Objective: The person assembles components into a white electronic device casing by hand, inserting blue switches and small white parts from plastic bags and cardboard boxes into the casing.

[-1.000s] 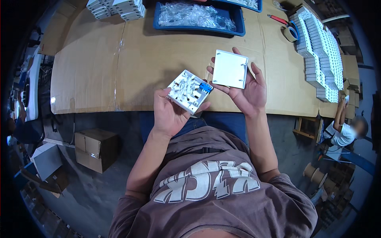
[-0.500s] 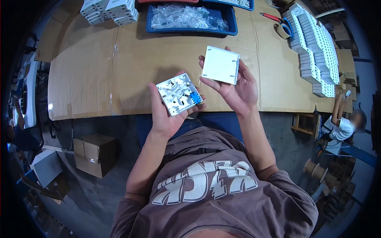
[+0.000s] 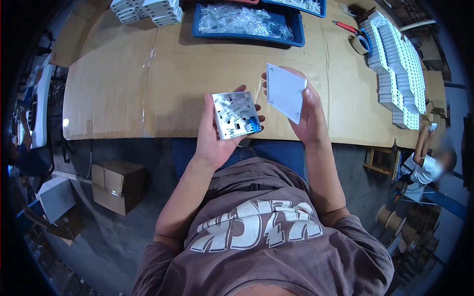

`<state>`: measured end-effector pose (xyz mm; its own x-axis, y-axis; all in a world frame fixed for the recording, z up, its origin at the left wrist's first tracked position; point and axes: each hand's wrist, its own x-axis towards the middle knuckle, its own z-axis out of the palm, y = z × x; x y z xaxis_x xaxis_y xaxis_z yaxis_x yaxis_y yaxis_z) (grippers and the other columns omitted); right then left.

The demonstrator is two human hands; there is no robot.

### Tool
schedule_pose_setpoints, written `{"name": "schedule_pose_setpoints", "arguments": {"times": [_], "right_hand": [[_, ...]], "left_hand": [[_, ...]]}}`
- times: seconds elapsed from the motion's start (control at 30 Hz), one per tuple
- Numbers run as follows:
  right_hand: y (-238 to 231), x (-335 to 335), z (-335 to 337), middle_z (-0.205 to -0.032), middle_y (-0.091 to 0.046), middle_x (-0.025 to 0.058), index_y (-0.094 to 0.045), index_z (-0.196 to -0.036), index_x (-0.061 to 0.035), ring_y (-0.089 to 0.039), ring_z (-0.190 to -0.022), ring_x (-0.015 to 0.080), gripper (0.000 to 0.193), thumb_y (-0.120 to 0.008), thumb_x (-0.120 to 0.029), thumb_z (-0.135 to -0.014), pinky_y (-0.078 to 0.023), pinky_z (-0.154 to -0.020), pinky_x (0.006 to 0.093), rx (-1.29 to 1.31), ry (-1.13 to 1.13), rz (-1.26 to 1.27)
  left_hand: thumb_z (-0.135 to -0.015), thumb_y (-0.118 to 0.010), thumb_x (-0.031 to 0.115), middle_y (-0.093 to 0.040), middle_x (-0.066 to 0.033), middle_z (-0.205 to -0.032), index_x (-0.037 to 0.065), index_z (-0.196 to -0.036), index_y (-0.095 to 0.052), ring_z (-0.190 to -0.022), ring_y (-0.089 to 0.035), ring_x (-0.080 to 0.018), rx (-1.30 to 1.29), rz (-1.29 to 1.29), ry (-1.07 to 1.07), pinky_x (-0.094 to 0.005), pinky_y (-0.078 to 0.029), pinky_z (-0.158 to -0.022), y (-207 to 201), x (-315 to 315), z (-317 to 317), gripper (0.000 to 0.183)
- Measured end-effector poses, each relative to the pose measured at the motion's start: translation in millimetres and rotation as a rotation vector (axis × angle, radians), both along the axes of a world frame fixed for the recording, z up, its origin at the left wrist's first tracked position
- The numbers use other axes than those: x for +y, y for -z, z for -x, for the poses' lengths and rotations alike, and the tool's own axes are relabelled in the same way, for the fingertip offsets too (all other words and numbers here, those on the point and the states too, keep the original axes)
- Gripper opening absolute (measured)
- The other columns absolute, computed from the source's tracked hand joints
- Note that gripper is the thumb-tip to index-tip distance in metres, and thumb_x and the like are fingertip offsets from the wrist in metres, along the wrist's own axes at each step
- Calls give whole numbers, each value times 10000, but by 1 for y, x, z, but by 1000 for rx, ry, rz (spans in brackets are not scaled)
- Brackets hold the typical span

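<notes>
My left hand (image 3: 213,143) holds a square white plastic base (image 3: 235,115) with ribs inside and a small blue connector at its lower right corner. Its open side faces up. My right hand (image 3: 310,116) grips a flat white square cover (image 3: 285,92), tilted on edge toward the base. The two parts are close together but apart, above the near edge of a cardboard-covered table (image 3: 148,89).
A blue tray (image 3: 247,22) of clear plastic bags sits at the far side. White boxes are stacked at the far left (image 3: 145,10) and in long rows at the right (image 3: 400,69). A tape roll (image 3: 361,42) lies near them. A cardboard box (image 3: 118,185) stands on the floor; another person (image 3: 424,160) crouches at right.
My left hand has turned the base so its blue connector points down. My right hand has tilted the cover from flat to nearly on edge and closed its fingers on it.
</notes>
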<state>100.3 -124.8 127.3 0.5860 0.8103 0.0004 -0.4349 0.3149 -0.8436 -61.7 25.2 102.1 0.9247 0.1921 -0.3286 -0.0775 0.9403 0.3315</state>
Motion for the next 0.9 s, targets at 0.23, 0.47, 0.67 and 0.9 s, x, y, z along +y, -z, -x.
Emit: {"name": "schedule_pose_setpoints", "arguments": {"times": [0.23,0.47,0.67,0.9], "right_hand": [[-25,14,2,-1362,-639,115,-659,-1347,2,-601,-1236,226,486,-760,-199,-916,-478,-1041,373,-716,-89,143],[-30,31,-20,-1250,-718,117,-660,-1368,6,-658,-1149,186,480,-590,-352,-1055,-507,-1016,356,-633,-218,394],[-44,41,-20,-1237,-736,82,-711,-1346,-85,-658,-1017,123,368,-654,-277,-1037,-538,-876,307,-654,-312,356],[-43,46,-19,-1209,-732,84,-721,-1329,-93,-652,-982,157,372,-681,-277,-1009,-540,-870,316,-741,-315,343]], "left_hand": [[-1077,-186,675,-653,-218,-1306,61,-1512,-494,-1154,-679,-399,71,52,36,-540,-560,-975,-15,-6,-4,813],[-1080,-302,643,-611,-247,-1372,35,-1502,-440,-1242,-625,-470,49,131,83,-617,-560,-1004,-18,-6,-14,753],[-1083,-294,638,-619,-209,-1377,52,-1508,-436,-1208,-647,-462,-21,105,27,-625,-579,-979,-24,-3,-14,738],[-1089,-263,634,-627,-175,-1371,77,-1498,-456,-1181,-671,-423,-5,93,27,-625,-576,-993,-26,-1,-17,717]]}}
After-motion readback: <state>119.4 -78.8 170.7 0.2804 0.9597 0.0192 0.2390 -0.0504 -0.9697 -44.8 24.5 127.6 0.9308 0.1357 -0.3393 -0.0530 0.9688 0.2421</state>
